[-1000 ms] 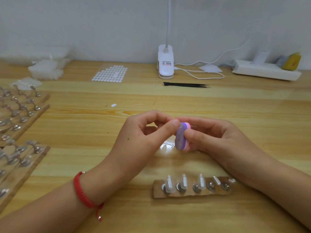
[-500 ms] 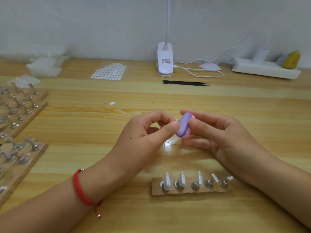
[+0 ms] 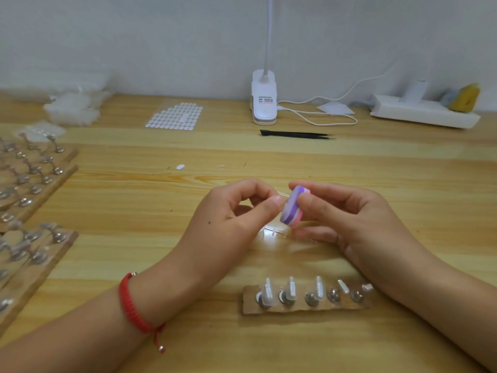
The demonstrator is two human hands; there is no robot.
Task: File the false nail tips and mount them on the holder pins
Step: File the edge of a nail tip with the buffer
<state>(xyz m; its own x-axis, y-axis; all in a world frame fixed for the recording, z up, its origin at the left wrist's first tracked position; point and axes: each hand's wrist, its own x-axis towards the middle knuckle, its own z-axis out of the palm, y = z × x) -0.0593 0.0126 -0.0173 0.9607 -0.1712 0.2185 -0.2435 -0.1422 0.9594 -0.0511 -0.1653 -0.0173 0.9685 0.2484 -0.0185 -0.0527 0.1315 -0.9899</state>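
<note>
The left hand [image 3: 236, 219] pinches a tiny clear nail tip [image 3: 283, 196] between thumb and forefinger against the purple-and-pink file block [image 3: 292, 208], which the right hand [image 3: 349, 219] grips in curled fingers; too much pressure could flick it away or crack it. The tip is see-through and mostly hidden, above the table [image 3: 134, 211] beyond the holder [image 3: 304, 306].

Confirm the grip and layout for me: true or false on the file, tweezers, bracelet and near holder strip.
1. The right hand holds the purple-and-pink file block. True.
2. The left hand holds the black tweezers. False: the tweezers lie on the table beyond both hands; its grip is on a clear nail tip.
3. A red bracelet is on the left wrist. True.
4. The near holder strip has only bare pins. False: mounted tips stand on it.
</note>
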